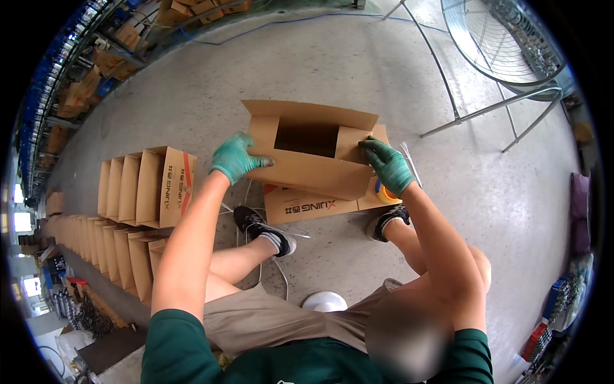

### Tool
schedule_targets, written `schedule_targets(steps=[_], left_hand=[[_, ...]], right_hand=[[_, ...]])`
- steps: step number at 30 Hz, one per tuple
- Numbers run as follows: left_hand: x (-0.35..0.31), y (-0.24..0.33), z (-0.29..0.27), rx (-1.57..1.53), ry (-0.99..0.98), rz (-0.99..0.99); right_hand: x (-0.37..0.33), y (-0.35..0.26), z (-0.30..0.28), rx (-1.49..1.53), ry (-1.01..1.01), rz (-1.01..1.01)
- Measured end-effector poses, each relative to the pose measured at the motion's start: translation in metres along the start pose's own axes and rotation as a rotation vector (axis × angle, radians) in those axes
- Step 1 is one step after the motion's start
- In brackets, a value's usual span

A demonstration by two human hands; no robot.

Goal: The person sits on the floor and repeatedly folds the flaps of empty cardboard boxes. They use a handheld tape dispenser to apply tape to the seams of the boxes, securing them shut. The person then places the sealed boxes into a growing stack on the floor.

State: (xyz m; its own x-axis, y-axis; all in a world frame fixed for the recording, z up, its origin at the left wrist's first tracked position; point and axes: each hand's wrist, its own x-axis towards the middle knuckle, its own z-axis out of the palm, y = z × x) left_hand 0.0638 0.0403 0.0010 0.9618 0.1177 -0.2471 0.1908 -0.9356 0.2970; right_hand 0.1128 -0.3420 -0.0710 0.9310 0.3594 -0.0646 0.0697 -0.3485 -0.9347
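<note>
A brown cardboard box [313,174] is held in front of me above the floor. Its two short flaps are folded inward, leaving a dark opening between them, while the long far and near flaps stand outward. My left hand [235,158], in a green glove, grips the box's left end with the thumb over the near flap. At the right end, my right hand [390,165], gloved alike, closes its fingers on the edge by the short flap. Beneath the box lies flat, printed cardboard [281,209]. A yellow tape roll [385,194] rests on it under my right hand, partly hidden.
Rows of open cartons [131,189] stand at the left. White strapping [283,281] trails around my shoes, and a white round stool [324,301] is between my legs. A large fan [505,45] on metal legs stands far right. Shelving [61,83] lines the far left.
</note>
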Motion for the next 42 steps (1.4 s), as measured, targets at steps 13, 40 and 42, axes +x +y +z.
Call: schedule_targets(steps=[13, 40, 42], left_hand=[[-0.024, -0.044, 0.087, -0.694, 0.307, -0.085], [-0.029, -0.085, 0.132, -0.783, 0.366, 0.047], [-0.031, -0.084, 0.133, -0.766, 0.372, 0.053]], right_hand=[[0.010, -0.021, 0.026, 0.071, 0.049, 0.206], [-0.012, 0.059, 0.012, -1.027, -0.431, 0.546], [-0.023, 0.105, 0.025, -1.052, -0.417, 0.513]])
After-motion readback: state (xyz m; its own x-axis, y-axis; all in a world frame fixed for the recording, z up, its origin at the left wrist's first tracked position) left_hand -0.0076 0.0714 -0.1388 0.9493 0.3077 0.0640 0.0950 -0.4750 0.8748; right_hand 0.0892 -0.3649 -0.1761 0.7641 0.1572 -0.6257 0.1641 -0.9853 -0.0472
